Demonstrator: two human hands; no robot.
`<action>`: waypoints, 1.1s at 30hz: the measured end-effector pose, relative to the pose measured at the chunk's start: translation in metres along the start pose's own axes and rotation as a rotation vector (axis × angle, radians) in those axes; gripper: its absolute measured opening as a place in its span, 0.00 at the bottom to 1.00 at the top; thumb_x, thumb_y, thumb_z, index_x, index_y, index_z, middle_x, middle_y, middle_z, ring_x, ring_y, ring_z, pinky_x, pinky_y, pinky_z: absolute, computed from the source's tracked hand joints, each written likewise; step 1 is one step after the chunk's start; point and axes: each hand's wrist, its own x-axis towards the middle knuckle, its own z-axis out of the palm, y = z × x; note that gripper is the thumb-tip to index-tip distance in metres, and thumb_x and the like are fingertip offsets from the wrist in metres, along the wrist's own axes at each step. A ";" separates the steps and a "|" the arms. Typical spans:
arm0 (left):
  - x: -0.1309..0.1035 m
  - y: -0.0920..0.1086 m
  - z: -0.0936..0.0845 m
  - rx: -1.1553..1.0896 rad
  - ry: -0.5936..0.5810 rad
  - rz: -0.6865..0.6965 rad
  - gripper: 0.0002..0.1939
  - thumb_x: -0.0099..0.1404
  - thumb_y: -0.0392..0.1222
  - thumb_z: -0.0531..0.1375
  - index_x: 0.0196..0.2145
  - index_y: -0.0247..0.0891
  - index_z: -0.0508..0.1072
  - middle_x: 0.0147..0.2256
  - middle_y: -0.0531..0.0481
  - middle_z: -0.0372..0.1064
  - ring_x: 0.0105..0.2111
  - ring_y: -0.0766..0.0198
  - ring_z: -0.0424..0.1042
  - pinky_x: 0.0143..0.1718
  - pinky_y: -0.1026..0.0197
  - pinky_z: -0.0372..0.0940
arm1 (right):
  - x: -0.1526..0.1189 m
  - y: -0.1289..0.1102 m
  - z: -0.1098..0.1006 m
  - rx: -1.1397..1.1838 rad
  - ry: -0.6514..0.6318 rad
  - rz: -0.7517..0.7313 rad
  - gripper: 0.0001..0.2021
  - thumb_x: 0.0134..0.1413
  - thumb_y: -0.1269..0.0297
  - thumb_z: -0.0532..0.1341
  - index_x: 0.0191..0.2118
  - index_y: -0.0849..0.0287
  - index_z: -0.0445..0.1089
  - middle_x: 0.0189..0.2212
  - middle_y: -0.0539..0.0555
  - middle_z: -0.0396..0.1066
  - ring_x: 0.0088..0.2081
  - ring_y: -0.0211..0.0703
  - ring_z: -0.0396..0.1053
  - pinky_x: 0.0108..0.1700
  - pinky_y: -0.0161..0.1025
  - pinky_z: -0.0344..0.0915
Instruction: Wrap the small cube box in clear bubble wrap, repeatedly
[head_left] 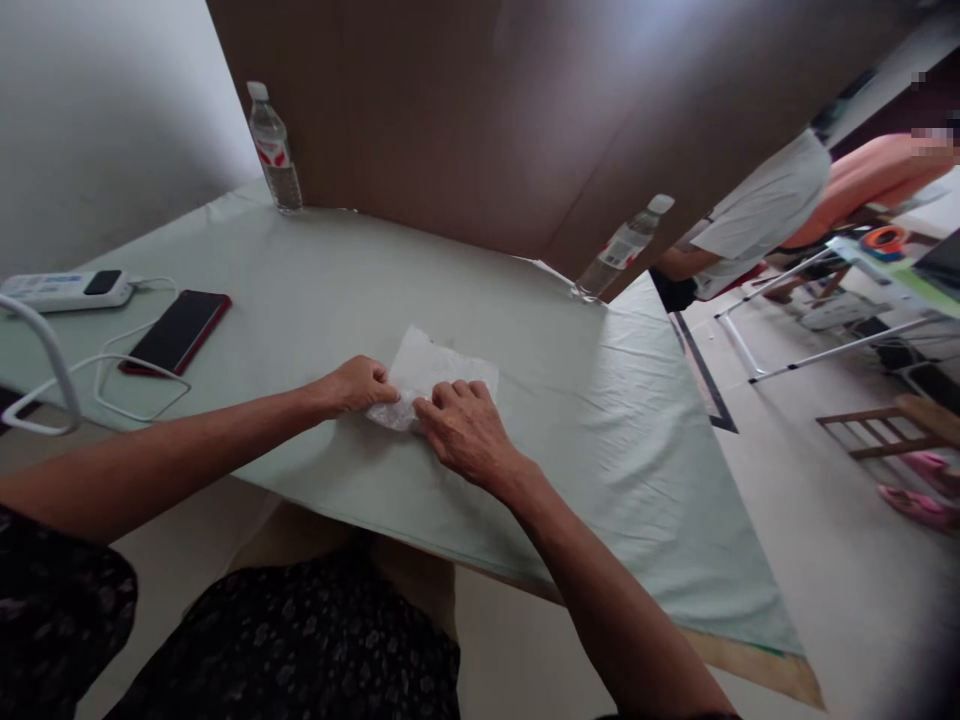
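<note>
A small translucent, bumpy sheet that looks like bubble wrap [429,362] lies on the pale green tablecloth in front of me. Its left edge is pinched in my left hand [362,387], thumb against the bent fingers. My right hand [465,425] rests over its right part with curled fingers, thumb and forefinger closed on the near edge. The two hands are only a little apart. The fingers of the right hand hide part of the sheet, and its near edge looks crumpled between the hands.
A phone [178,332], a white cable and a power strip [67,290] lie at the left. Water bottles stand at the back left [275,150] and back right [622,248] against a brown board [450,120]. Other people [772,210] are beyond it at the right.
</note>
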 end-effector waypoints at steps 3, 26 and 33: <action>-0.003 0.003 0.009 -0.102 0.021 -0.090 0.10 0.45 0.39 0.64 0.18 0.40 0.64 0.17 0.56 0.60 0.19 0.68 0.58 0.20 0.65 0.51 | 0.000 0.000 0.000 0.008 -0.001 -0.001 0.07 0.62 0.68 0.58 0.44 0.56 0.71 0.41 0.57 0.71 0.40 0.48 0.60 0.41 0.46 0.47; -0.013 0.031 0.026 -0.301 -0.187 -0.092 0.05 0.52 0.32 0.58 0.28 0.33 0.74 0.23 0.51 0.70 0.22 0.67 0.68 0.27 0.63 0.65 | -0.002 0.002 -0.009 0.208 -0.011 0.062 0.08 0.58 0.67 0.60 0.42 0.63 0.72 0.42 0.62 0.77 0.44 0.52 0.70 0.49 0.48 0.55; -0.017 0.004 0.048 0.444 0.164 0.629 0.08 0.62 0.39 0.60 0.35 0.34 0.78 0.37 0.43 0.72 0.37 0.58 0.72 0.43 0.55 0.68 | -0.047 0.015 0.007 0.473 0.391 0.318 0.09 0.60 0.65 0.59 0.43 0.57 0.75 0.48 0.57 0.77 0.53 0.51 0.71 0.56 0.50 0.60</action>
